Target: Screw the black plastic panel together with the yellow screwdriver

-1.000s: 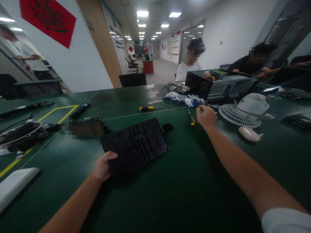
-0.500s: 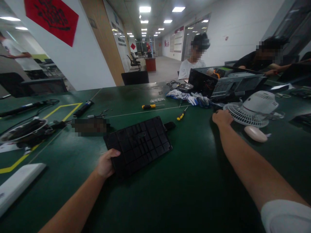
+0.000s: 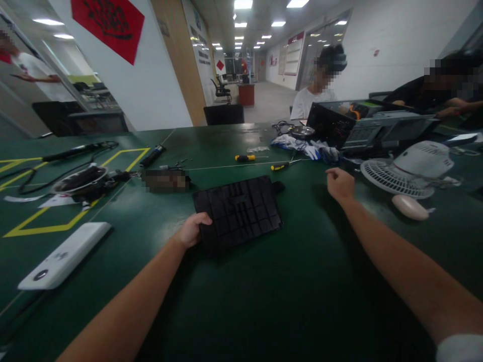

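A flat black panel (image 3: 241, 213) with a ribbed grid surface is held at its left edge by my left hand (image 3: 193, 230), thumb on top. My right hand (image 3: 340, 185) is closed over the table, left of a white fan (image 3: 400, 171); whatever its fingers may hold is hidden. Behind the panel lie two yellow-and-black screwdrivers, one (image 3: 246, 158) in the middle and another (image 3: 279, 166) further right.
On the green table (image 3: 241, 301) are an opened computer case (image 3: 332, 123), blue-and-white gloves (image 3: 309, 148), a beige mouse (image 3: 410, 207), a white power strip-like device (image 3: 66, 256) and cables at left. People sit across the table.
The view has turned left, so things appear further right. My right hand has moved left, away from the fan. My left hand still holds the black panel.
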Available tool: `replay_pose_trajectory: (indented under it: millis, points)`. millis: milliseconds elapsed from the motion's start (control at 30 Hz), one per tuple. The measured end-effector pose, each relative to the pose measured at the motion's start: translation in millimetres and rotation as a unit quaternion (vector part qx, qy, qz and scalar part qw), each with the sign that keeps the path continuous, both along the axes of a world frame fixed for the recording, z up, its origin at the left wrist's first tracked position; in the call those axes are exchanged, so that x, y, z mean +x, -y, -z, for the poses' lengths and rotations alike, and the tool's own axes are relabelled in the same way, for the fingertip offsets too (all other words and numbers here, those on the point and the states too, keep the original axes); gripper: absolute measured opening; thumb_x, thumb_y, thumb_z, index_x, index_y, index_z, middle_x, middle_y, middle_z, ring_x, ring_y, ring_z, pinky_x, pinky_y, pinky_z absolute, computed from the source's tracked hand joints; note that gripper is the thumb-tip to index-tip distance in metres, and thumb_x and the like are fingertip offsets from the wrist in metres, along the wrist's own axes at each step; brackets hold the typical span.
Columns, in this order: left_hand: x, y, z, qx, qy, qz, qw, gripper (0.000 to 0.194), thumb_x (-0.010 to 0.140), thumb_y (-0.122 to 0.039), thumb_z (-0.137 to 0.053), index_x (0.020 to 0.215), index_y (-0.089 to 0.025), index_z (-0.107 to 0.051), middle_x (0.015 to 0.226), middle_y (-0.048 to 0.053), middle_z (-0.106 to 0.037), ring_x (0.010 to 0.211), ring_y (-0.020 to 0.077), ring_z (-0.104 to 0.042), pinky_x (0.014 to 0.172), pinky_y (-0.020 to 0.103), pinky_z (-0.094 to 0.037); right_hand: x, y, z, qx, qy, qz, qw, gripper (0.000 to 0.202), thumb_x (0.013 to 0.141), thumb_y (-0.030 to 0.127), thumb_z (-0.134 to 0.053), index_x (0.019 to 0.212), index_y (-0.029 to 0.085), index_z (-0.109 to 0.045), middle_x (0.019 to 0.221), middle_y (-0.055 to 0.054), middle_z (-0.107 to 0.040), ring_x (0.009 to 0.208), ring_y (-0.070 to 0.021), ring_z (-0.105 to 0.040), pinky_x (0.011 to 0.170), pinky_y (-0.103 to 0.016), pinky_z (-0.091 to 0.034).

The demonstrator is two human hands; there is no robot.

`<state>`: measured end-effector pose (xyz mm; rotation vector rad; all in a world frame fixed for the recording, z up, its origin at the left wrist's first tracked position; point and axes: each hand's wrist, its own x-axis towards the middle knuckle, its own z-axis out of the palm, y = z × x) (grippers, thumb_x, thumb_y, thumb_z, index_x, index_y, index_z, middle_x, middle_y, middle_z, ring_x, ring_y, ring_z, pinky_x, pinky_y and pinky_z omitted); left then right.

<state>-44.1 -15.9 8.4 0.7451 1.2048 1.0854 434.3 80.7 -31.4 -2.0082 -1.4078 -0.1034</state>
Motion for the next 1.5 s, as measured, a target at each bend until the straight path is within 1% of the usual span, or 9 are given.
replay_pose_trajectory:
  millis: [233, 400, 567, 700, 800, 967, 1167, 1367, 1500]
  points:
    - [0.6, 19.3, -14.1, -0.047, -0.056, 0.238, 0.969, 0.039, 0.043, -0.013, -0.076, 0.081, -0.021, -0.083, 0.080, 0.011, -0.083, 0.076, 0.0371, -0.079, 0.065, 0.045, -0.062, -82.6, 19.0, -4.1, 0.035, 0.031, -0.186, 0.981, 0.039, 0.098, 0.030, -0.045, 0.115, 0.015, -0.078, 0.110, -0.015, -0.076, 0.100, -0.0282, -0.069, 0.096, -0.040, -0.052]
    - [10.0, 27.3, -18.3, -0.017, -0.075, 0.318, 0.945, 0.034, 0.047, -0.015, -0.083, 0.080, -0.022, -0.083, 0.088, 0.010, -0.085, 0.084, 0.0346, -0.080, 0.078, 0.047, -0.063, -123.1, 19.5, -11.2, 0.013, 0.055, -0.248, 0.967, 0.045, 0.103, 0.028, -0.038, 0.125, 0.019, -0.076, 0.123, -0.014, -0.072, 0.110, -0.0269, -0.068, 0.093, -0.038, -0.053]
    - [0.6, 27.5, -17.1, -0.005, -0.089, 0.294, 0.952, 0.036, 0.049, -0.017, -0.085, 0.085, -0.022, -0.081, 0.091, 0.012, -0.084, 0.093, 0.0379, -0.079, 0.085, 0.053, -0.062, -147.0, 9.1, -15.2, -0.035, 0.092, -0.285, 0.953, 0.059, 0.100, 0.053, -0.052, 0.145, 0.018, -0.065, 0.134, -0.016, -0.064, 0.117, -0.0317, -0.063, 0.091, -0.041, -0.053]
    - [-16.3, 25.1, -9.8, -0.031, -0.092, 0.285, 0.954, 0.050, 0.050, -0.016, -0.082, 0.099, -0.018, -0.079, 0.099, 0.011, -0.084, 0.105, 0.0376, -0.077, 0.099, 0.054, -0.058, -162.0, 6.1, -14.8, -0.063, 0.112, -0.329, 0.935, 0.075, 0.083, 0.072, -0.070, 0.131, 0.014, -0.074, 0.127, -0.020, -0.065, 0.120, -0.0376, -0.056, 0.100, -0.048, -0.048]
    - [-24.7, 24.0, -1.5, -0.046, -0.084, 0.271, 0.958, 0.051, 0.053, -0.018, -0.080, 0.104, -0.018, -0.076, 0.101, 0.010, -0.084, 0.105, 0.0359, -0.077, 0.100, 0.052, -0.058, -167.4, 10.4, -15.6, -0.066, 0.090, -0.337, 0.935, 0.060, 0.086, 0.068, -0.068, 0.110, 0.015, -0.079, 0.121, -0.020, -0.065, 0.117, -0.0377, -0.054, 0.101, -0.050, -0.046]
    - [-23.6, 25.6, 3.8, -0.052, -0.077, 0.231, 0.969, 0.048, 0.055, -0.018, -0.078, 0.104, -0.018, -0.075, 0.098, 0.009, -0.084, 0.096, 0.0326, -0.079, 0.089, 0.046, -0.062, -159.2, 12.5, -15.3, -0.031, -0.040, -0.295, 0.954, 0.041, 0.094, 0.055, -0.057, 0.101, 0.020, -0.077, 0.115, -0.014, -0.068, 0.114, -0.0320, -0.058, 0.097, -0.044, -0.048]
    - [-16.0, 25.6, -1.5, -0.055, -0.084, 0.205, 0.974, 0.048, 0.054, -0.017, -0.078, 0.101, -0.018, -0.074, 0.098, 0.009, -0.084, 0.093, 0.0298, -0.079, 0.090, 0.043, -0.063, -134.0, -10.1, -7.8, -0.025, -0.316, -0.161, 0.935, 0.056, 0.109, 0.047, -0.023, 0.086, 0.019, -0.066, 0.078, -0.006, -0.065, 0.075, -0.0207, -0.066, 0.066, -0.033, -0.056]
    - [-19.1, 25.6, 1.9, -0.053, -0.094, 0.213, 0.971, 0.050, 0.057, -0.021, -0.079, 0.107, -0.019, -0.072, 0.103, 0.010, -0.083, 0.105, 0.0350, -0.079, 0.098, 0.051, -0.062, -124.6, -16.7, -7.6, -0.084, -0.462, -0.120, 0.875, 0.040, 0.100, 0.044, -0.068, 0.131, 0.018, -0.066, 0.127, -0.010, -0.069, 0.104, -0.0230, -0.070, 0.087, -0.044, -0.061]
    - [-18.5, 26.1, 5.3, -0.015, -0.103, 0.216, 0.971, 0.061, 0.059, -0.024, -0.083, 0.118, -0.019, -0.069, 0.118, 0.014, -0.081, 0.119, 0.0398, -0.074, 0.106, 0.057, -0.058, -124.9, -14.2, -8.5, -0.096, -0.485, -0.124, 0.860, 0.043, 0.100, 0.041, -0.069, 0.137, 0.019, -0.064, 0.137, -0.012, -0.065, 0.114, -0.0266, -0.067, 0.094, -0.049, -0.059]
